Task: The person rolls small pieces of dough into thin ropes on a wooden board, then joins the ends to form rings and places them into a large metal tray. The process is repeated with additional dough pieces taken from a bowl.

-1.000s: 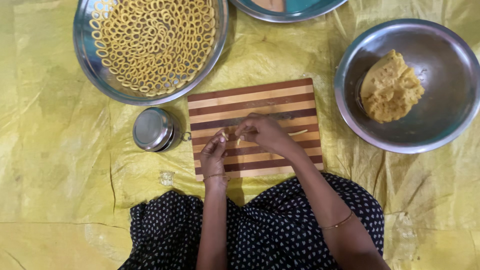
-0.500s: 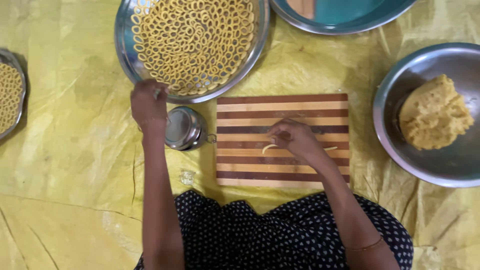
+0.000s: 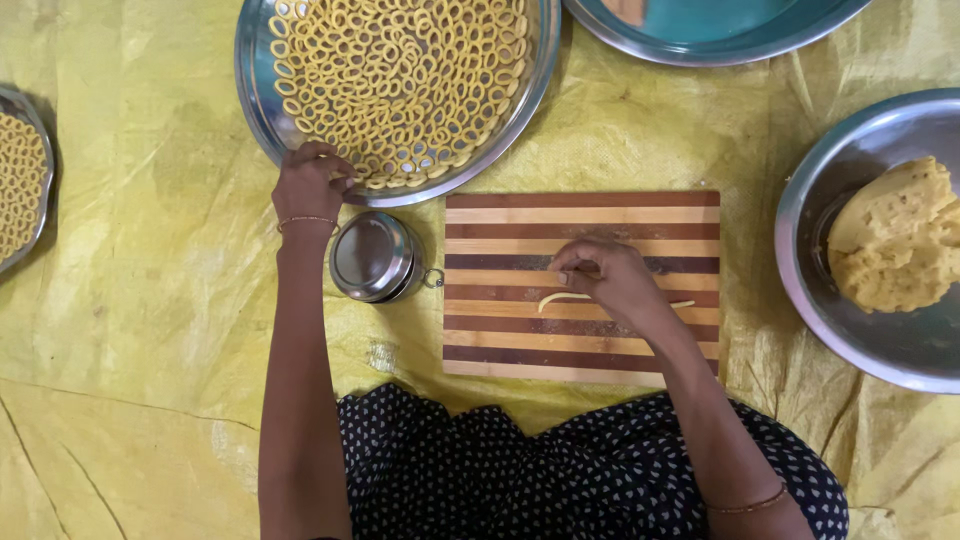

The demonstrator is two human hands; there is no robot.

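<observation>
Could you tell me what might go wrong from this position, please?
The left hand rests at the rim of the round steel tray crowded with dough rings; a nudge could squash neighbouring rings. The thin dough strip under the right hand on the striped board might tear if pressed unevenly. The small steel container sits beside the left forearm and could be knocked.

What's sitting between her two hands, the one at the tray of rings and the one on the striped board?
In the head view, a small round steel container lies between the left hand and the right hand, just off the board's left edge.
</observation>
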